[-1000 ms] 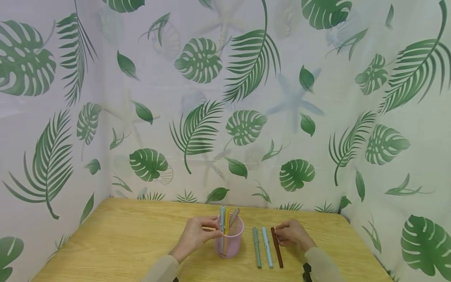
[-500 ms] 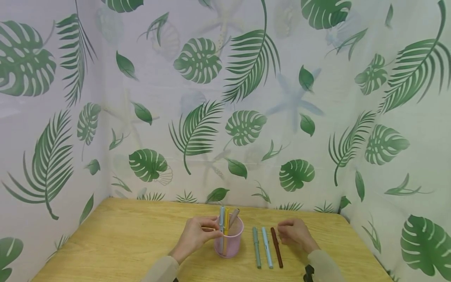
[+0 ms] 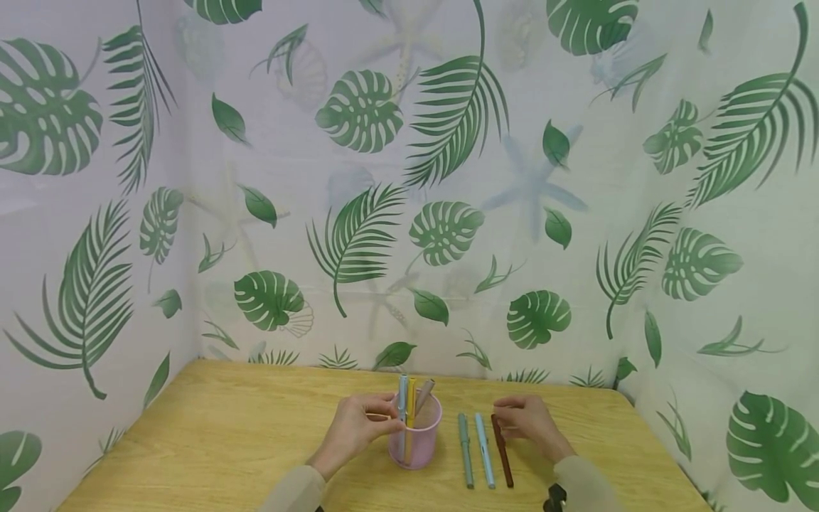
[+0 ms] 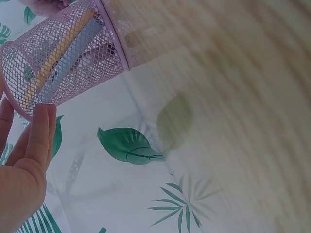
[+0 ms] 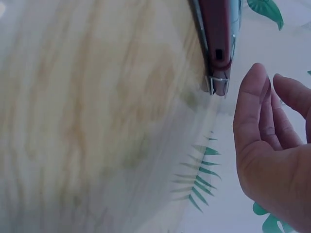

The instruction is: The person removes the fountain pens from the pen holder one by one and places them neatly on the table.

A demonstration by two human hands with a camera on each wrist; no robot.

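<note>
My left hand (image 3: 382, 419) holds the pink mesh cup (image 3: 419, 449) by its left side near the rim. In the left wrist view its fingers (image 4: 38, 128) lie against the cup (image 4: 68, 53). A blue, a yellow and a grey-brown pen stand in the cup. To the right of the cup a green pen (image 3: 466, 451), a light blue pen (image 3: 485, 451) and a dark red pen (image 3: 503, 456) lie side by side on the table. My right hand (image 3: 510, 419) hovers by the far end of the dark red pen (image 5: 216, 34), fingers (image 5: 265, 107) relaxed and just off it.
The wooden table (image 3: 224, 434) is boxed in by leaf-print curtain walls (image 3: 448, 213) at the back, left and right. A small black object (image 3: 555, 498) shows at my right sleeve near the bottom edge.
My right hand drew away from the dark red pen to the right, then came back toward its far end. The pen, the cup and my left hand stayed put.
</note>
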